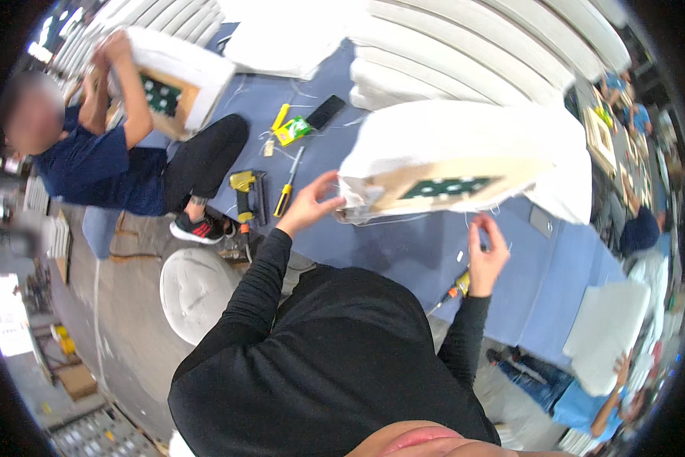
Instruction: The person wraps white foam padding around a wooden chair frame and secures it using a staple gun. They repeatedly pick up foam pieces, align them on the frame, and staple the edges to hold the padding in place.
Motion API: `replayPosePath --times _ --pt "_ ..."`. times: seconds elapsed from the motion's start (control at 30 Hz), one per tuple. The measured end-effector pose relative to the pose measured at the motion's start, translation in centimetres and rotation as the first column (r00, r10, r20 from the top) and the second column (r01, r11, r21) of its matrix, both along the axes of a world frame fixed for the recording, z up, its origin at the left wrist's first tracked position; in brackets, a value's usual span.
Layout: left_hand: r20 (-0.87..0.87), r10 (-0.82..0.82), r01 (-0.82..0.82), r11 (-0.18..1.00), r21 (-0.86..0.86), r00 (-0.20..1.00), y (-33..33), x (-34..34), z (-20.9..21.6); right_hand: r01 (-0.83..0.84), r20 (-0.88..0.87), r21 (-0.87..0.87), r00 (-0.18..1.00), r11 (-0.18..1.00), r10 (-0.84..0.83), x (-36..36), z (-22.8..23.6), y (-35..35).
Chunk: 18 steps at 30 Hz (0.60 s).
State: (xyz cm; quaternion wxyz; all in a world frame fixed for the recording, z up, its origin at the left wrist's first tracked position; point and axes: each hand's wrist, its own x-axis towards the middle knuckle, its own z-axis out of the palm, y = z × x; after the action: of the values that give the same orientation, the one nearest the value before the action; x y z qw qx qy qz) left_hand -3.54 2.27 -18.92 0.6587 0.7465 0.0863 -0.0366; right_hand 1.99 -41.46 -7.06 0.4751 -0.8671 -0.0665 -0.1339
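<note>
- The white cushion (449,133) lies on the blue table (403,247), its long axis running roughly nine to three o'clock.
- The left hand (312,206) is nearer, half open at the cushion's left corner, two o'clock from the palm; I can't tell how firmly it grips.
- The right hand (488,255) has thumb and forefinger close; the cushion's lower edge sits just beyond, toward twelve. Any thread there, I can't tell.

a black rectangular phone (327,112) and a green-and-yellow packet (291,131) are laid side by side on the blue table (392,250); a yellow-handled screwdriver (284,202) is placed beside a yellow-and-black fastening gun (242,199). a round grey tufted seat (196,297) is seen nearby.
</note>
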Motion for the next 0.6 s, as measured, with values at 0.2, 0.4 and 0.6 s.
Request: replayPosePath --times 0.2,0.4,0.6 --pt "-0.272 -0.155 0.297 0.723 0.624 0.950 2.5 -12.0 -6.6 -0.168 0.332 -0.705 0.781 0.689 0.530 1.2 16.6 8.6" --pt "-0.343 -0.037 0.189 0.886 0.424 0.939 2.8 -20.5 -7.1 -0.432 -0.045 -0.831 0.680 0.350 0.732 3.7 22.1 14.1" --pt "-0.317 0.115 0.057 0.872 0.485 0.941 3.1 -25.9 -8.9 -0.521 -0.139 -0.814 0.605 0.258 0.784 4.1 24.1 15.9"
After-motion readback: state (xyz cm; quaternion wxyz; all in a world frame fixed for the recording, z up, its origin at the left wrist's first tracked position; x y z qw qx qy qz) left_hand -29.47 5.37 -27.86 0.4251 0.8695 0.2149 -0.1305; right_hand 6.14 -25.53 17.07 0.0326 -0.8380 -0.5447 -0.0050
